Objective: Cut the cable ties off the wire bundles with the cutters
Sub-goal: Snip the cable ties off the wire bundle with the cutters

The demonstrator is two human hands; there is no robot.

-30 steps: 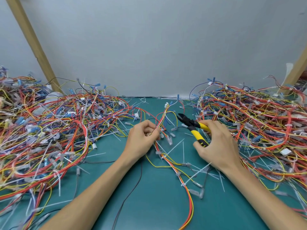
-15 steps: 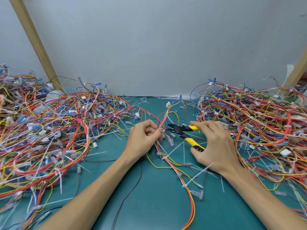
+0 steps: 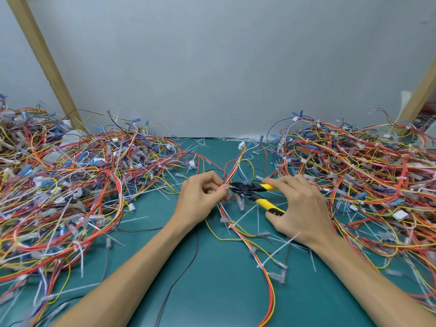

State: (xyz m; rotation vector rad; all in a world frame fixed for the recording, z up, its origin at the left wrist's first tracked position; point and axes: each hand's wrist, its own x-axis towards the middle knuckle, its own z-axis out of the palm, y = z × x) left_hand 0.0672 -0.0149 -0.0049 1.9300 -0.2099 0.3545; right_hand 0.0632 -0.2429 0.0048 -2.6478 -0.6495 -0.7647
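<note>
No text, label or number is readable.

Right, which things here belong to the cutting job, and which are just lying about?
In use: yellow-handled black cutters; red-orange-yellow wire bundle; left hand; right hand.
Lying about: tangled left wire heap; tangled right wire heap; loose white cable-tie offcuts.
</note>
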